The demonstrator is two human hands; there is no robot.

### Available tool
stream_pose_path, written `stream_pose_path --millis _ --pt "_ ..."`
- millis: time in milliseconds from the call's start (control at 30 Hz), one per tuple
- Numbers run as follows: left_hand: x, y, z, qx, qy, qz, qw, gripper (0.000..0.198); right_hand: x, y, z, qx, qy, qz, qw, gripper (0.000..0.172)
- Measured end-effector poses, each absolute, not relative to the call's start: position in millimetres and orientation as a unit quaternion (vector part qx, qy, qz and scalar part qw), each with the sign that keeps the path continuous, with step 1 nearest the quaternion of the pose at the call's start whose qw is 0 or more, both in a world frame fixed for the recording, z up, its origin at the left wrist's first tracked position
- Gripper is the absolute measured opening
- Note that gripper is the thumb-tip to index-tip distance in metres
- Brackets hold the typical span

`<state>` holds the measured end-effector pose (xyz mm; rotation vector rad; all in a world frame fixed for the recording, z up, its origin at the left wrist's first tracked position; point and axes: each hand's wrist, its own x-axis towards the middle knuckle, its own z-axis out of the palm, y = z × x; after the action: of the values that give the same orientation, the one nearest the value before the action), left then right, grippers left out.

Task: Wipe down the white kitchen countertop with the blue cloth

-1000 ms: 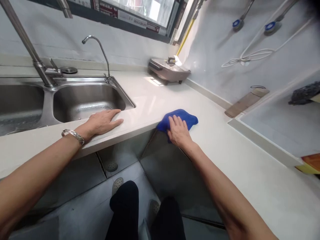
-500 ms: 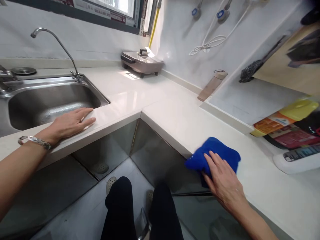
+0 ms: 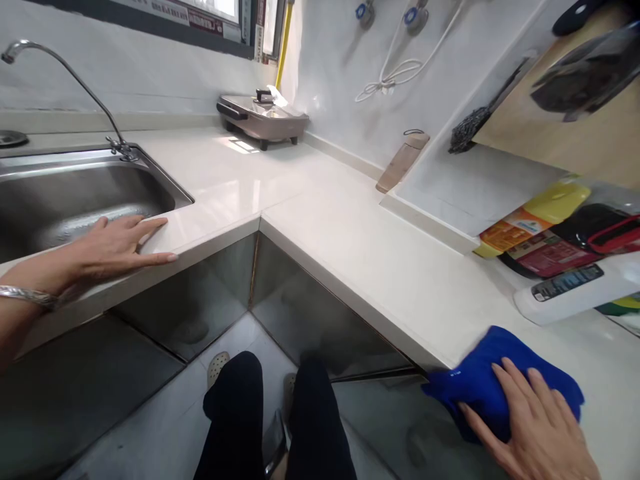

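Observation:
My right hand (image 3: 543, 417) presses a folded blue cloth (image 3: 485, 370) against the white countertop (image 3: 360, 247), near the lower right of the view. Its fingers lie over the cloth with the thumb at the near side, and part of the cloth droops over the front edge. On the other side, my left hand (image 3: 113, 250) rests with fingers spread at the counter edge in front of the steel sink (image 3: 165, 183). It holds nothing, and a silver bracelet (image 3: 30, 297) circles that wrist.
A lidded electric pan (image 3: 270, 123) stands in the far corner. Along the right wall are a beige bottle (image 3: 403, 163), a yellow-orange bottle (image 3: 535, 217), a dark red-labelled jug (image 3: 555, 250) and a white bottle (image 3: 575, 287). A curved faucet (image 3: 75, 73) rises behind the sink.
My right hand has slid the blue cloth along the counter toward me and to the right. My left hand stays at the sink edge, its thumb spread wider. The view has turned right.

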<state>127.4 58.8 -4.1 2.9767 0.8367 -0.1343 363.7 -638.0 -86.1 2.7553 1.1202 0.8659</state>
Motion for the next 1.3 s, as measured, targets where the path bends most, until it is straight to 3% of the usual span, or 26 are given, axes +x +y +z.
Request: stream_pose_path --millis 167,300,700,1000,1300 --pt "149 47 -10 0.966 0.255 -0.016 -0.033 0.107 374 -604 -92 0.874 0.396 0.276 0.045 0.086" --pt "154 41 -20 0.957 0.29 -0.007 -0.02 0.115 390 -555 -85 0.86 0.439 0.258 0.033 0.083" --pt "153 35 -18 0.95 0.312 -0.002 0.024 0.119 429 -344 -64 0.808 0.553 0.205 -0.001 0.081" --pt "151 30 -13 0.952 0.304 -0.012 0.029 0.115 438 -183 -71 0.809 0.555 0.176 -0.079 0.072" --pt "145 37 -13 0.957 0.288 -0.003 0.03 0.114 414 -160 -58 0.824 0.533 0.178 -0.075 0.068"
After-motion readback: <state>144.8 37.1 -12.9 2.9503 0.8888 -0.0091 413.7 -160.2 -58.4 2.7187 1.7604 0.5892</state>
